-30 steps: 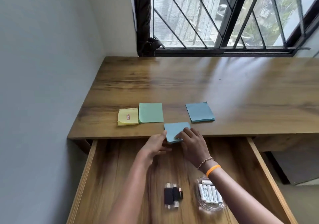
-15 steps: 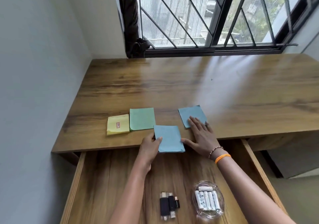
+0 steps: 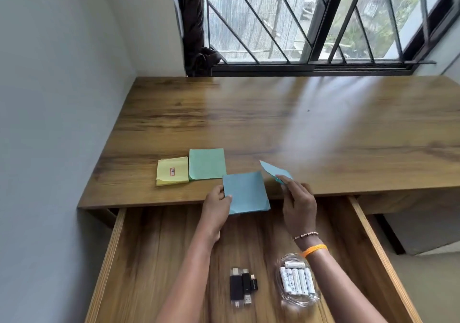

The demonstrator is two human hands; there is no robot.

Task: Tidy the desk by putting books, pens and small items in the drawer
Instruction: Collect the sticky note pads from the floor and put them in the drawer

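My left hand [image 3: 216, 204] pinches the left edge of a blue note pad [image 3: 246, 195], which hangs over the desk's front edge above the open drawer [image 3: 159, 253]. In my right hand [image 3: 297, 202] a second blue note pad [image 3: 272, 171] is pinched by its near corner and tilted up off the desk. A green pad [image 3: 207, 163] and a yellow pad [image 3: 172, 171] lie flat side by side on the desk [image 3: 273, 123], left of my hands.
Inside the drawer lie three black USB sticks [image 3: 243, 288] and a clear dish of white batteries [image 3: 297, 281]. A wall stands close on the left. A barred window [image 3: 311, 19] runs along the desk's far edge.
My right hand left the first blue pad, reached to the second blue pad and has lifted it off the desk. My left hand keeps hold of the first blue pad at the desk edge.
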